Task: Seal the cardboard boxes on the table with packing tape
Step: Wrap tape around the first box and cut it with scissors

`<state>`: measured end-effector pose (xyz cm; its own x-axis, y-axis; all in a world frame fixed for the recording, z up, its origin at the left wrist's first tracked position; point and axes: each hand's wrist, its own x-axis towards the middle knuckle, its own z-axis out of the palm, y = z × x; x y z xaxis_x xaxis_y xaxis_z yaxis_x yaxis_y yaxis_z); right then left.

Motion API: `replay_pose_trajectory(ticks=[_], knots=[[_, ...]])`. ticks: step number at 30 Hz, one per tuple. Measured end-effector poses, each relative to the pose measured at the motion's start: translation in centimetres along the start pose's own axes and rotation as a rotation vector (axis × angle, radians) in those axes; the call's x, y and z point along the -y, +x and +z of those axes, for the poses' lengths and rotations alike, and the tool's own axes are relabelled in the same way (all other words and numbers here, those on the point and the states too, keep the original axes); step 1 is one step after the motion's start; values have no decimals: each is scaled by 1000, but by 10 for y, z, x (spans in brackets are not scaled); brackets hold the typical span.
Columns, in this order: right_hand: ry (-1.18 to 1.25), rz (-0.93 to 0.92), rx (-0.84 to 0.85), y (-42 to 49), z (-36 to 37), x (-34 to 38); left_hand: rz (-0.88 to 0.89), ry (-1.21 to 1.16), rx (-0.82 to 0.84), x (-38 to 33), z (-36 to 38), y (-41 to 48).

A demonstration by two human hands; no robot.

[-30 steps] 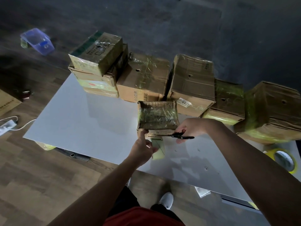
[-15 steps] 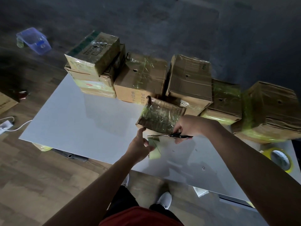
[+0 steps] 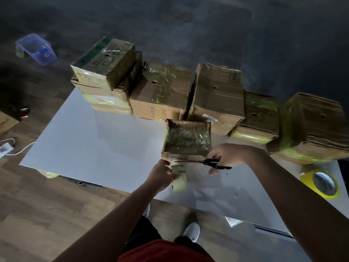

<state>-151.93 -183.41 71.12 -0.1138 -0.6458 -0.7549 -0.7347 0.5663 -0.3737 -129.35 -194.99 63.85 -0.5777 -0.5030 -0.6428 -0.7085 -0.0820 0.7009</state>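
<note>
A small cardboard box (image 3: 187, 141), its top covered in shiny tape, sits on the white table (image 3: 85, 148) in front of me. My left hand (image 3: 162, 173) holds a pale green tape roll (image 3: 179, 179) just below the box's near edge. My right hand (image 3: 227, 156) grips black scissors (image 3: 209, 162), whose blades point left along that edge, above the roll. A row of several taped cardboard boxes (image 3: 217, 95) lines the table's far side.
A second, yellow tape roll (image 3: 322, 183) lies on the table at the right. A blue plastic bin (image 3: 36, 49) and a white power strip (image 3: 5, 148) are on the wooden floor to the left. My shoes (image 3: 192, 231) show under the near table edge.
The small box was tipped up half a second ago and now sits flatter. The scissors stay at its near edge; my left hand with the roll has shifted slightly lower.
</note>
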Motion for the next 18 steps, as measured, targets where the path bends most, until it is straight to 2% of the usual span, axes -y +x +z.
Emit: replay_pose_trajectory(ticks=[3, 8, 11, 14, 18], knots=[[48, 28, 13, -4, 13, -17, -37, -62, 60, -4, 9, -2], [62, 60, -36, 0, 26, -34, -45, -145, 52, -13, 15, 2], [2, 117, -25, -4, 26, -51, -39, -152, 53, -16, 13, 5], [85, 135, -65, -13, 30, -66, -60, -143, 65, -16, 16, 7], [94, 175, -59, -24, 43, -83, -87, -103, 164, -20, 31, 2]])
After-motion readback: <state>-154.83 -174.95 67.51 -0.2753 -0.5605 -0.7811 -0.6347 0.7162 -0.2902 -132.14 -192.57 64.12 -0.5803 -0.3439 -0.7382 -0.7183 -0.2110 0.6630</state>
